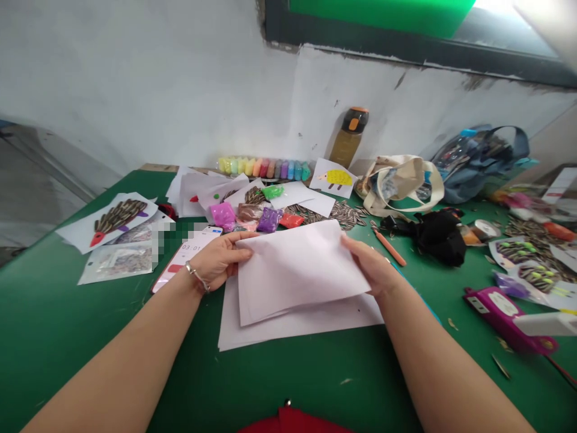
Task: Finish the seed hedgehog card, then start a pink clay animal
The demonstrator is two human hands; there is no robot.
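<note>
My left hand grips the left edge of a white sheet of paper, thumb on top, a bracelet on the wrist. My right hand holds the same sheet at its right edge, fingers curled under. The sheet is lifted slightly above a small stack of white paper lying on the green table. A phone showing a timer lies just left of my left hand.
Small bags of coloured clay, a strip of clay colours, sunflower seeds and seed pictures lie behind. An orange pencil, black cloth, tote bag, bottle and purple tool sit to the right.
</note>
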